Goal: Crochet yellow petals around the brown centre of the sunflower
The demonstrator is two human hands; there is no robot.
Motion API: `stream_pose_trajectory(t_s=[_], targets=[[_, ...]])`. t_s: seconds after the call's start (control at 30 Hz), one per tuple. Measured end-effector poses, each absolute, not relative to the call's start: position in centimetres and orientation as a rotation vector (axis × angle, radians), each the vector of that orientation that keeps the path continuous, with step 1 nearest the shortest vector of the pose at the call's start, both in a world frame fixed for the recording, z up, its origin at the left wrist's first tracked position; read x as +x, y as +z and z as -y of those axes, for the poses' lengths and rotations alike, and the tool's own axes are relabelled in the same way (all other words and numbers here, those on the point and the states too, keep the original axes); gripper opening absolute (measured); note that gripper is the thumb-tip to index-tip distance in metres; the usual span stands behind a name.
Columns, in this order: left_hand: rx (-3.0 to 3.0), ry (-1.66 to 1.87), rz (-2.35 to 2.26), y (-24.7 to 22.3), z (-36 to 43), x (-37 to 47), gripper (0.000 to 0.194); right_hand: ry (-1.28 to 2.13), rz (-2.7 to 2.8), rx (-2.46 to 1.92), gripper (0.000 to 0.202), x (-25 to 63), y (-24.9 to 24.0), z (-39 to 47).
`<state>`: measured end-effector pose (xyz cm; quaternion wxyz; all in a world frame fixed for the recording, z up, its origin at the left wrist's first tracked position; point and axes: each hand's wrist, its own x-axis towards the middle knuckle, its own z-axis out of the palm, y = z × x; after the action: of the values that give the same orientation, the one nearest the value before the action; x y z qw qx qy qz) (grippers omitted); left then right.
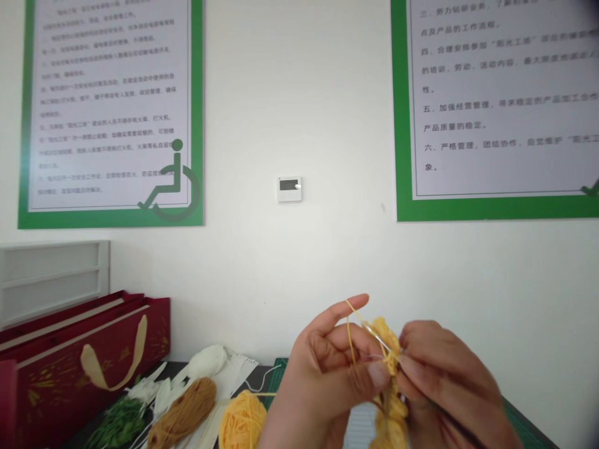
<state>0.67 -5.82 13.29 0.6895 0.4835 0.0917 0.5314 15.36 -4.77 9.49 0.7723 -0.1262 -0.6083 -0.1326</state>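
My left hand point(318, 368) pinches a strip of yellow crochet work point(397, 411) between thumb and fingers. Its index finger is raised, with a strand of yellow yarn point(349, 337) looped over it. In my right hand point(453, 368) is a crochet hook point(381, 337), its thin metal shaft pointing up and left across the top of the work and its dark handle running back under the palm. The hook's tip lies near the yarn strand. A ball of yellow yarn point(242, 421) sits left of my left hand. My fingers hide part of the crochet work.
Brown yarn point(185, 415), green yarn point(116, 424) and white yarn point(208, 362) lie on the table at left. Dark red gift bags point(51, 386) stand beside them, before a grey box point(51, 274). A green cutting mat point(524, 424) shows at right. Behind is a white wall.
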Motion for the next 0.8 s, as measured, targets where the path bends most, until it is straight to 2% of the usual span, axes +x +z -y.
stream_pose_trajectory(t_s=[0.13,0.3,0.5,0.6,0.7,0.8], targets=[[1.068,1.085,-0.156,13.5,5.2,-0.1,0.067,0.138,1.21,-0.133,0.005,14.0,9.7,4.9],[1.118,1.055,-0.145,13.6,4.8,-0.7,0.06,0.462,1.233,-0.078,0.015,14.3,10.2,5.1],[1.036,1.018,-0.154,13.5,5.1,-1.0,0.034,0.737,1.209,-0.025,0.028,14.1,11.0,5.3],[1.084,1.063,-0.194,13.5,5.3,-1.0,0.029,0.831,1.234,-0.052,0.029,14.0,11.0,5.4],[1.212,1.219,-0.246,13.4,5.3,-0.6,0.04,0.958,1.262,-0.109,0.026,14.2,10.7,5.1],[1.273,1.324,-0.256,13.3,5.1,-0.3,0.066,0.988,1.264,-0.169,0.027,14.3,10.5,4.7]])
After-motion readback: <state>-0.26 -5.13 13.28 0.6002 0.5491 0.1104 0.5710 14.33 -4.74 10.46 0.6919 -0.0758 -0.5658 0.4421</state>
